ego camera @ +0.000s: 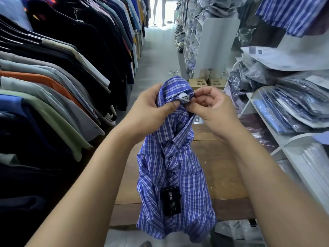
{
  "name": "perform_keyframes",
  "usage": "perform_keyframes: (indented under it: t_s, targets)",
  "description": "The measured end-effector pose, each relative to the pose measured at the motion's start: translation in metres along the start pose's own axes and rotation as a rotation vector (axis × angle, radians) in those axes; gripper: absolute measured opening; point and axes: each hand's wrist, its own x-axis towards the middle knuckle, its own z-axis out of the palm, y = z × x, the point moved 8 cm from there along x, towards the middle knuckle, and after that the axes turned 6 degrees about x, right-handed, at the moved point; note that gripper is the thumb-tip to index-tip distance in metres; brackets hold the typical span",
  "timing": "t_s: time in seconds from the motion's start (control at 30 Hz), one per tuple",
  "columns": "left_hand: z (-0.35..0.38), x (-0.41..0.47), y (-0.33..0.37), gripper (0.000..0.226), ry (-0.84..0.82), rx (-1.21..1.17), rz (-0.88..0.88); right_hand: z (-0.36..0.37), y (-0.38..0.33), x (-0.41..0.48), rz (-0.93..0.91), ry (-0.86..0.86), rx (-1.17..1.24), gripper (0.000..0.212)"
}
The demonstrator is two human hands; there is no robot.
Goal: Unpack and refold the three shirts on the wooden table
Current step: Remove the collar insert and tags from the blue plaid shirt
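Head view: table [224, 168] partly behind shirt [175, 163]

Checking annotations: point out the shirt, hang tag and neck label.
shirt [187, 164]: head view, front panel right of the buttons.
hang tag [171, 201]: head view, middle of the black card.
neck label [184, 97]: head view, white patch inside collar.

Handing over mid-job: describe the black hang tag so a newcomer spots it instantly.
Over the wooden table, the left hand and right hand hold a blue checked shirt up by its collar. The black hang tag dangles on the shirt's lower front. Unlike the white collar label, it is a black card with white print.
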Motion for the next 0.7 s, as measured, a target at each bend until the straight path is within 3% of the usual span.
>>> perform_keyframes:
  t_s: [0.2, 0.4, 0.47, 0.53, 0.63, 0.7]
  targets:
    - [-0.001, -0.002, 0.014, 0.025, 0.025, -0.023, 0.033, -0.007, -0.015, -0.001, -0.042, 0.042, 0.063, 0.036]
    - [-0.010, 0.004, 0.028, 0.021, 0.185, 0.097, 0.105, -0.022, -0.033, -0.007, -0.237, 0.243, 0.038, 0.061]
    - [-0.017, 0.005, 0.028, 0.018, 0.260, 0.123, 0.099, -0.024, -0.034, -0.009, -0.222, 0.263, -0.016, 0.062]
    - [-0.025, 0.006, 0.027, 0.020, 0.349, 0.128, 0.077, -0.016, -0.025, -0.004, -0.100, 0.138, -0.093, 0.053]
    - [-0.031, 0.007, 0.025, 0.025, 0.431, 0.187, 0.051, 0.014, -0.006, -0.005, 0.080, -0.205, -0.154, 0.035]
    - [-0.036, 0.008, 0.024, 0.023, 0.478, 0.290, 0.051, 0.019, -0.004, -0.006, 0.082, -0.238, -0.175, 0.031]
